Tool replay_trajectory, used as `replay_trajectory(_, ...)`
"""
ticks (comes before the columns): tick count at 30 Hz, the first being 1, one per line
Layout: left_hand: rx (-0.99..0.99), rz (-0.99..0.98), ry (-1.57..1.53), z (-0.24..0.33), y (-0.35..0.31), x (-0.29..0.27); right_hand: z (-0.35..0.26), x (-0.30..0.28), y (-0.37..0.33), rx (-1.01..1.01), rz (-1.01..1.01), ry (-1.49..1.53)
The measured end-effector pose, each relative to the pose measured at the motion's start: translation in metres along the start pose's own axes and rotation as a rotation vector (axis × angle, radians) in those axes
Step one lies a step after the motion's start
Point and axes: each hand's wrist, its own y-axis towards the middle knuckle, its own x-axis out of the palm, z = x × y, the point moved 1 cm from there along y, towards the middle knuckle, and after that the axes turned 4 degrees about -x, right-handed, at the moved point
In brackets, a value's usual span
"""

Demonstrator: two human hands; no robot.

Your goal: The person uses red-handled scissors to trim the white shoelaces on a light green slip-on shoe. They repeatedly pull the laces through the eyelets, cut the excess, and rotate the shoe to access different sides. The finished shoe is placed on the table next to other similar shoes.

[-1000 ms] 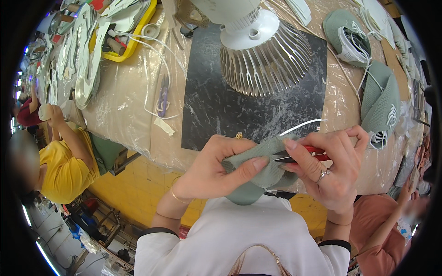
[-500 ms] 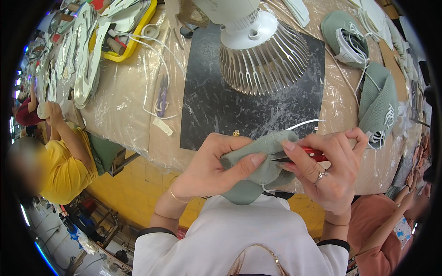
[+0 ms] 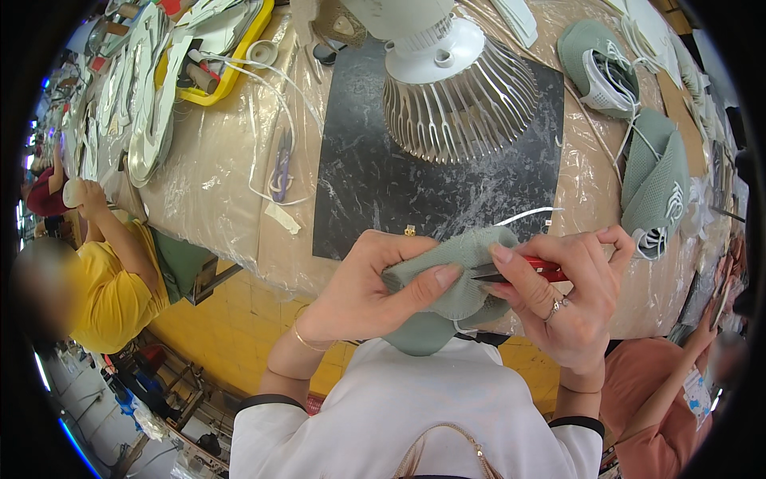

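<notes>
Two hands are working together at the near edge of the table (image 3: 211,184). Your left hand (image 3: 375,291) is pinching the green knit upper (image 3: 467,297) between thumb and fingers; your right hand (image 3: 578,291) is gripping the red-handled snips (image 3: 544,268) with curled fingers. The upper is sitting between both hands, the blades pointing toward your left thumb. If your left pinch is slackening, the fabric could be slipping and the blades nicking knit or thumb. Compared with one second ago, the red handles are sitting closer together; both holds are remaining in place.
</notes>
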Motion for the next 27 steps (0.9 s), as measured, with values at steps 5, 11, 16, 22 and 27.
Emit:
replay_trajectory(5, 0.021, -0.004, -0.012, -0.001, 0.0, 0.0, -0.004, -0.002, 0.0, 0.035, -0.018, 0.005)
replay_trajectory(11, -0.019, 0.001, 0.018, -0.002, 0.001, 0.0, -0.01, -0.004, 0.0, 0.079, -0.031, -0.03)
replay_trajectory(16, -0.018, -0.005, 0.005, -0.003, 0.001, 0.0, -0.01, -0.006, 0.0, 0.036, -0.04, -0.073)
replay_trajectory(22, -0.026, -0.029, -0.014, -0.003, 0.002, -0.001, -0.001, 0.002, -0.001, 0.035, -0.026, 0.101)
replay_trajectory(27, -0.047, -0.05, -0.053, -0.005, 0.002, -0.003, 0.01, 0.019, -0.007, 0.126, -0.019, 0.472)
